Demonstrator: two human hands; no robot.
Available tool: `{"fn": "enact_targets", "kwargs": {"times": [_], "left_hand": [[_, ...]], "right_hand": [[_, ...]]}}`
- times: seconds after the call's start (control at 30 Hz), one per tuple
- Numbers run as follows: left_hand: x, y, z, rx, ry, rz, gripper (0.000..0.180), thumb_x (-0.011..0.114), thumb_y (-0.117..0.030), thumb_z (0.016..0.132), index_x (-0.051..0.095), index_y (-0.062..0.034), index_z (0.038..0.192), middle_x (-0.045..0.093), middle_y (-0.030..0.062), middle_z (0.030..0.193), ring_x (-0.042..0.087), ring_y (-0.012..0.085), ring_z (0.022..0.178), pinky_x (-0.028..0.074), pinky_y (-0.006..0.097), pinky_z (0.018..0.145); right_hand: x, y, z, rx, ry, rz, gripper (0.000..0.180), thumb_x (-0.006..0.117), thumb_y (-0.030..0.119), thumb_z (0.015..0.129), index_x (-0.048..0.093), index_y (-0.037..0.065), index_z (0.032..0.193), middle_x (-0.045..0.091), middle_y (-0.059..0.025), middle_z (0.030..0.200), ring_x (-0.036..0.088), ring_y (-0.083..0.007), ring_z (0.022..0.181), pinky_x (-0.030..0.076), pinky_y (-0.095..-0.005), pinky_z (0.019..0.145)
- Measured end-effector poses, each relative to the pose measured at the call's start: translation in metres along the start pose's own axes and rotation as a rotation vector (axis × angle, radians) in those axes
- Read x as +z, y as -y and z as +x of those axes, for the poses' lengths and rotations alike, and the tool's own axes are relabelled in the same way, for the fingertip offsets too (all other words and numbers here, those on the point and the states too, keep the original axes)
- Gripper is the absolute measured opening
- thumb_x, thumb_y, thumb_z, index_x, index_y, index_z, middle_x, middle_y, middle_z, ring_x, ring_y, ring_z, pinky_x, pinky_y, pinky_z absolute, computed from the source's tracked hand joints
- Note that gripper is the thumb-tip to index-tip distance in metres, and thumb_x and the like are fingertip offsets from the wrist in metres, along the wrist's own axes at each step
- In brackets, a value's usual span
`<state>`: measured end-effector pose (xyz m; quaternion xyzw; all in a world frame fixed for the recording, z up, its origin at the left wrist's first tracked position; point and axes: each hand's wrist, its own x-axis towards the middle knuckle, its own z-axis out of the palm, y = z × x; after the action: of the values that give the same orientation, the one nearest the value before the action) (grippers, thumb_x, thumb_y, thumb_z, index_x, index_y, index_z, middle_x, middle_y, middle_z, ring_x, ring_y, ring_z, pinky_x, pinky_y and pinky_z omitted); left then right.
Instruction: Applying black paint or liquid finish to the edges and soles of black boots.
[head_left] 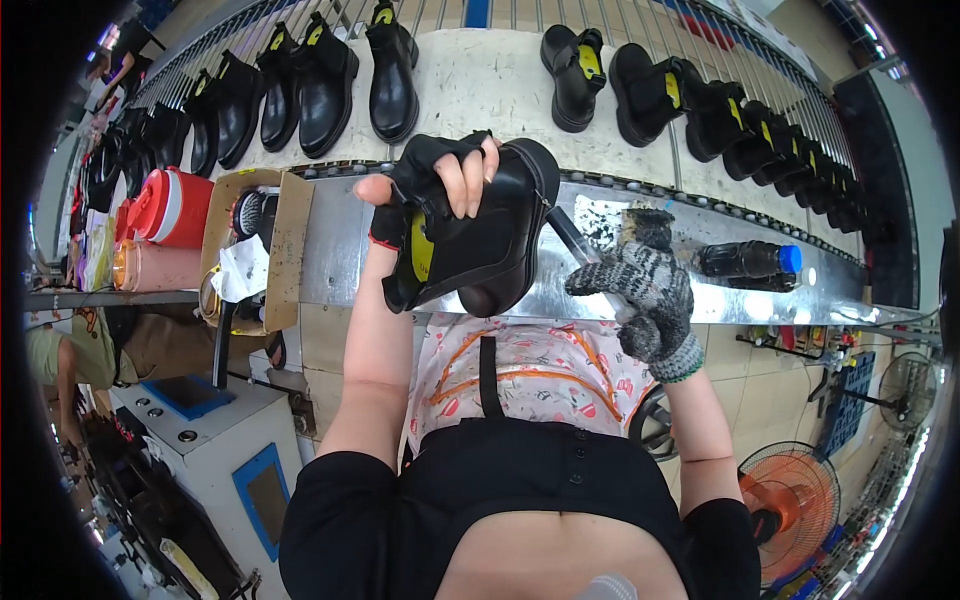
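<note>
My left hand [462, 178], in a black fingerless glove, is closed round a black ankle boot [485, 235] with a yellow insole. The boot is tilted on its side over the metal ledge [335, 235], its sole facing up and right. In a grey knitted glove, my right hand [640, 295] grips a slim dark tool with a thin tip [570, 234]. That tip reaches the edge of the boot's sole near the heel or toe; I cannot tell which. Just beyond the right hand lies a dark, worn block [648, 226] on a white-smeared patch.
Rows of black boots [393, 85] stand on the pale conveyor [480, 90] ahead, left and right. A dark bottle with a blue cap [748, 260] lies right. At left are a cardboard box [290, 220] and a red jug [165, 205]. An orange fan [790, 510] stands lower right.
</note>
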<state>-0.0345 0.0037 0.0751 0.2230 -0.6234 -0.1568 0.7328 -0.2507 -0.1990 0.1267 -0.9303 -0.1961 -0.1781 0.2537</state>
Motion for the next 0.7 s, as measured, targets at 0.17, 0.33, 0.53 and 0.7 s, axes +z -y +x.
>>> {"fn": "enact_targets", "kwargs": {"times": [0.17, 0.33, 0.53, 0.7], "left_hand": [[-0.016, -0.002, -0.013, 0.046, -0.175, -0.094, 0.089, 0.024, -0.089, 0.069, 0.056, -0.0055, 0.065, 0.056, 0.0046, 0.064, 0.045, 0.0151, 0.072, 0.027, 0.031, 0.087], [-0.041, -0.008, -0.031, -0.008, -0.321, -0.14, 0.089, 0.02, -0.09, 0.068, 0.055, -0.0079, 0.066, 0.052, 0.0039, 0.066, 0.04, 0.0169, 0.083, 0.026, 0.03, 0.09], [-0.073, -0.009, -0.056, -0.058, -0.379, -0.181, 0.083, 0.027, -0.087, 0.071, 0.054, -0.0078, 0.068, 0.049, 0.0031, 0.07, 0.039, 0.0189, 0.09, 0.024, 0.036, 0.1], [-0.087, -0.007, -0.069, -0.073, -0.582, -0.241, 0.09, 0.019, -0.084, 0.075, 0.057, -0.0026, 0.069, 0.051, 0.0064, 0.069, 0.044, 0.0196, 0.087, 0.028, 0.031, 0.098]], "right_hand": [[0.038, -0.01, 0.004, 0.003, -0.014, 0.1, 0.027, 0.056, 0.03, 0.075, 0.069, 0.023, 0.097, 0.065, -0.0018, 0.099, 0.06, -0.0244, 0.085, 0.047, -0.035, 0.073], [0.07, -0.027, 0.009, -0.069, -0.081, 0.239, 0.022, 0.052, 0.02, 0.08, 0.07, 0.014, 0.091, 0.067, -0.004, 0.092, 0.06, -0.0213, 0.075, 0.048, -0.0327, 0.067], [0.083, -0.034, 0.005, 0.156, 0.063, 0.564, 0.038, 0.041, 0.034, 0.091, 0.07, 0.009, 0.088, 0.068, -0.0086, 0.087, 0.063, -0.0244, 0.075, 0.05, -0.0319, 0.07], [0.085, -0.042, -0.003, 0.239, 0.214, 0.443, 0.053, 0.034, 0.05, 0.093, 0.07, 0.012, 0.089, 0.068, -0.0075, 0.089, 0.064, -0.0256, 0.077, 0.05, -0.0341, 0.073]]}}
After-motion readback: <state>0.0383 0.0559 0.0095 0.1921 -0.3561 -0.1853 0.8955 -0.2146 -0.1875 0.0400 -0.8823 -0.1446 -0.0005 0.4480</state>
